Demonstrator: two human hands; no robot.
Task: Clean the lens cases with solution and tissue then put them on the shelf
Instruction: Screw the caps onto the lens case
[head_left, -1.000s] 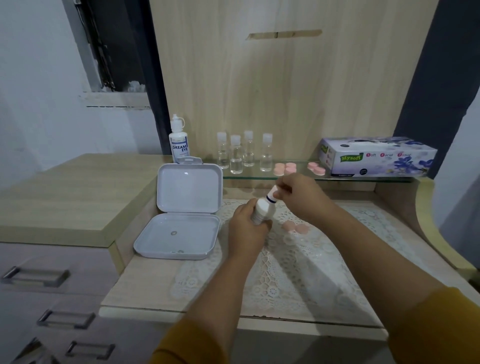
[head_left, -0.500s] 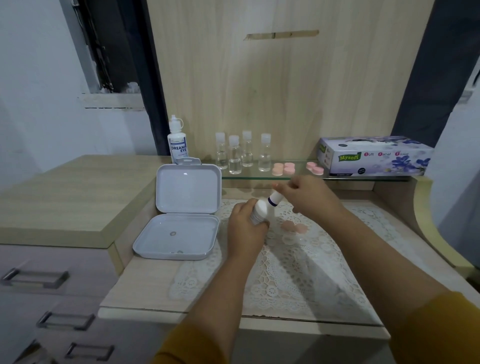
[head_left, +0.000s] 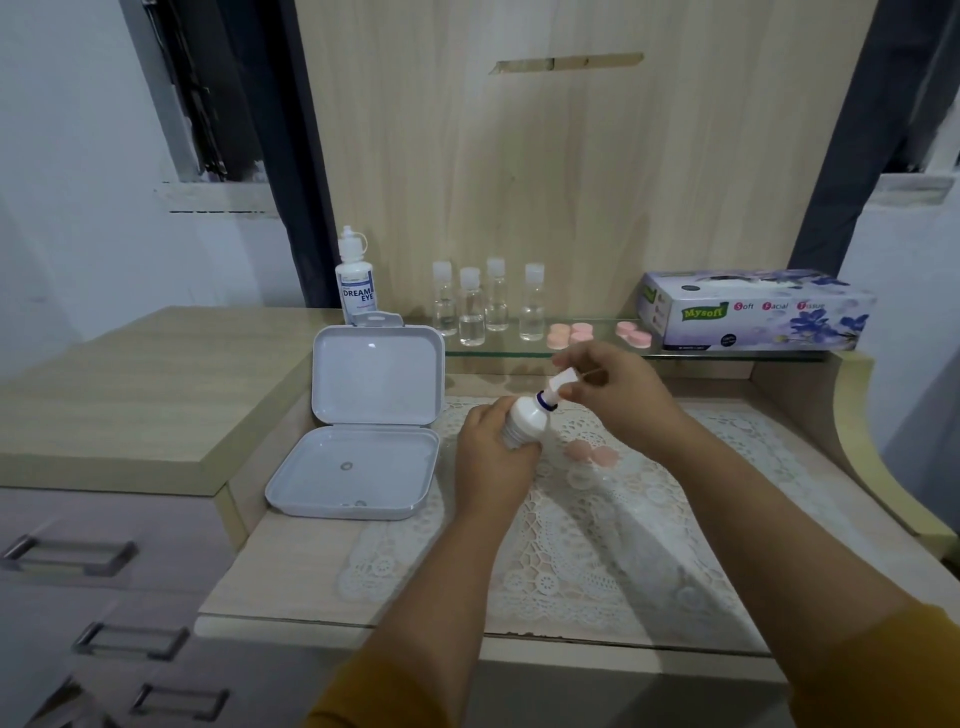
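Clasping the solution bottle (head_left: 524, 426) in our left hand (head_left: 491, 457), we twist its cap (head_left: 561, 383) gently, pinched in our right hand (head_left: 618, 395), keeping it over the bench (head_left: 291, 566).

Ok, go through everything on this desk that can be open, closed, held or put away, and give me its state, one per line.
Solution bottle: tilted, left hand grips its body.
Bottle cap: on the nozzle, right hand pinches it.
White box: open, lid upright.
Pink lens case: lies on the lace mat.
Lens cases on glass shelf: closed.
Dream Eye bottle: upright, capped.
Four clear bottles: upright, capped.
Tissue box: on the shelf.
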